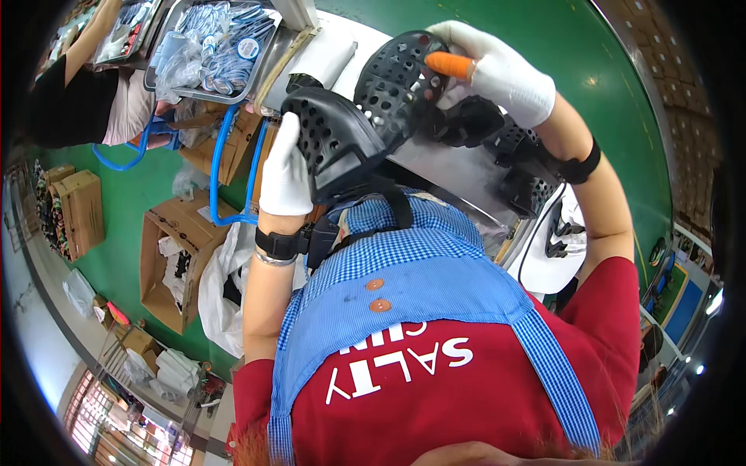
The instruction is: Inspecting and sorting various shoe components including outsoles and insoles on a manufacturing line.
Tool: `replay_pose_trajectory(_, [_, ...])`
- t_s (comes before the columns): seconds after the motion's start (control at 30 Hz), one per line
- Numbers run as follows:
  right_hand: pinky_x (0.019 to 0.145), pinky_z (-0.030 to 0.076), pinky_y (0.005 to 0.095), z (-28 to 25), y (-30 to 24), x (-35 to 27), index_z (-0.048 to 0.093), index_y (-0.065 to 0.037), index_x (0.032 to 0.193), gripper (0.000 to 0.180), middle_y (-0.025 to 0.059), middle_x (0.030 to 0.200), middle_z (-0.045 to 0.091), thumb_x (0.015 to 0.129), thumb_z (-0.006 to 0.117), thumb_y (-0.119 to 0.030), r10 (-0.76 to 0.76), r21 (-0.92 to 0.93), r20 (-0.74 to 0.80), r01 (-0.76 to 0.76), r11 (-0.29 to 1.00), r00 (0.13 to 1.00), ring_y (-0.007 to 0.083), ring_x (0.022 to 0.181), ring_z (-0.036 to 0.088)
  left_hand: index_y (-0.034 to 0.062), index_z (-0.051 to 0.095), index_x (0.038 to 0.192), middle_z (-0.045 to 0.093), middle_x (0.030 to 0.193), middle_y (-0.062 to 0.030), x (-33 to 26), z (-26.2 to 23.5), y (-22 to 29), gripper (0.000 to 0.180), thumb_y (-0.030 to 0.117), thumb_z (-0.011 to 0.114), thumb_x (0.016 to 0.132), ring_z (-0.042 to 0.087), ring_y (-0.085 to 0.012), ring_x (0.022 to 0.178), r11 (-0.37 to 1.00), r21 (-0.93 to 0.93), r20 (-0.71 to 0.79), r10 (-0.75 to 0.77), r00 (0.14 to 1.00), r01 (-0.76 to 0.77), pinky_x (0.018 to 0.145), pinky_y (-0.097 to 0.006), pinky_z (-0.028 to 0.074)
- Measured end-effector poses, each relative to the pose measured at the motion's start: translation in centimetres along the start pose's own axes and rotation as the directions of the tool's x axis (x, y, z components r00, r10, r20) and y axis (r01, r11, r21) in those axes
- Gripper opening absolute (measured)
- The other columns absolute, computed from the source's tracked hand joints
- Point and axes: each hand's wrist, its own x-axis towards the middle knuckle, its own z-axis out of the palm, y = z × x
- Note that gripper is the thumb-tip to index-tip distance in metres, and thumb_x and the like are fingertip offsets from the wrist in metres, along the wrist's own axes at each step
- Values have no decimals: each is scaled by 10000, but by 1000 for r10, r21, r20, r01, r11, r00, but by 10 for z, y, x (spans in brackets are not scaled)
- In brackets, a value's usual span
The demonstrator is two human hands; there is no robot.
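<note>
Working remotely, I am grasping a black clog (330, 144) with the gloved left hand (287, 172) and gripping a second clog (392, 89) with the right hand (501, 74), both lying between the hands, long axes running roughly away from the blue apron (412, 283).

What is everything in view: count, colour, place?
Left clog: one, black, upper centre
Right clog: one, black, upper centre
Worktop: one, pale, upper right of centre
Perforated pieces: several, black, on the worktop
Metal tray: one, silver, upper left
Packets: many, blue and white, in the tray
Cardboard boxes: at least three, brown, left
Sack: one, white, left of centre
Stacked cartons: many, brown, right edge
Floor: one, green, left and right
Co-worker: one, black top, upper left
Apron: one, blue, lower centre
Shirt: one, red, lower centre
Left hand: one, white-gloved, holding left clog
Right hand: one, white-gloved, holding right clog
</note>
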Motion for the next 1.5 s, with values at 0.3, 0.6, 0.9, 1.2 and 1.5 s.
replay_pose_trajectory(0.3, [876, 467, 313, -28, 33, 85, 616, 42, 1079, 443, 116, 1227, 508, 719, 779, -158, -101, -747, 461, 446, 493, 882, 272, 1001, 556, 24, 480, 1274, 621, 1147, -94, 11, -12, 11, 399, 243, 550, 948, 620, -181, 1029, 985, 90, 65, 142, 988, -148, 925, -347, 501])
replay_pose_trajectory(0.6, [886, 481, 381, -23, 60, 89, 577, -41, 1182, 400, 176, 1125, 651, 848, 601, -261, -82, -700, -83, 0, 714, 993, 344, 1038, 611, -16, 478, 1217, 599, 1081, -92, 63, 4, -23, 398, 143, 636, 889, 608, -164, 967, 961, 248, 144, 89, 986, -123, 856, -318, 521])
replay_pose_trajectory(0.9, [969, 444, 398, -5, 41, -66, 543, -82, 1242, 653, 174, 1234, 556, 694, 803, -325, -414, -720, -36, 264, 642, 909, 359, 1120, 542, -35, 477, 1220, 590, 1100, -109, 101, 2, -36, 380, 88, 617, 889, 622, -174, 949, 980, 160, 100, 101, 990, -117, 793, -313, 559])
replay_pose_trajectory(1.2, [911, 499, 320, 4, 90, -87, 594, -88, 1249, 503, 154, 1240, 604, 772, 751, -79, -333, -611, -454, -17, 792, 827, 273, 1098, 616, -18, 504, 1217, 615, 1060, -81, 66, 40, -22, 456, 243, 655, 874, 604, -155, 950, 963, 268, 416, -124, 901, 9, 865, -309, 501])
replay_pose_trajectory(1.5, [882, 465, 232, 0, 123, -105, 584, -55, 1274, 453, 76, 1206, 627, 835, 661, 26, 2, -25, -629, -24, 999, 777, 132, 1055, 590, 1, 501, 1247, 602, 1141, -77, 98, 48, -66, 425, 172, 634, 881, 592, -150, 1027, 928, 360, 351, -229, 908, 94, 930, -303, 479])
